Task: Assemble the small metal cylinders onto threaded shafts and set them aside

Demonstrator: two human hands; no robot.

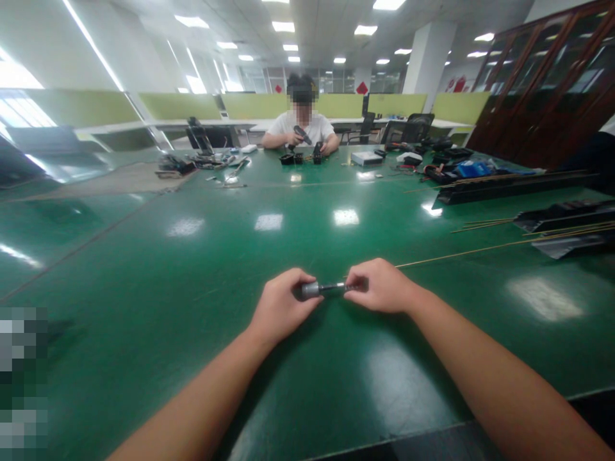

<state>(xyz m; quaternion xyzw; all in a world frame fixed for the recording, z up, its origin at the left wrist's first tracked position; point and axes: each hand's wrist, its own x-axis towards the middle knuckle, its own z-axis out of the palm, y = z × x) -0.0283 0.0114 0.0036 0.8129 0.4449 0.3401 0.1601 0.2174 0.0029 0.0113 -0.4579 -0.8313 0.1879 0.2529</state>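
Observation:
In the head view, my left hand [286,299] is closed round the thick end of a grey cylindrical tool with a thin shaft [311,290]. The tool lies level, a little above or against the green tabletop [216,346]; I cannot tell which. At its other end, my right hand [377,285] pinches the tip of the dark shaft between thumb and fingers. Those fingers partly cover a small dark piece there. Behind the right hand, a long thin brass-coloured rod [461,253] stretches off to the right.
Dark metal channels [509,187] and more thin rods occupy the right side. Across the table a person [300,128] in a white top holds a dark power tool. Cables and parts [177,165] are piled at the far left, with a white-grey box [366,157] at the far right.

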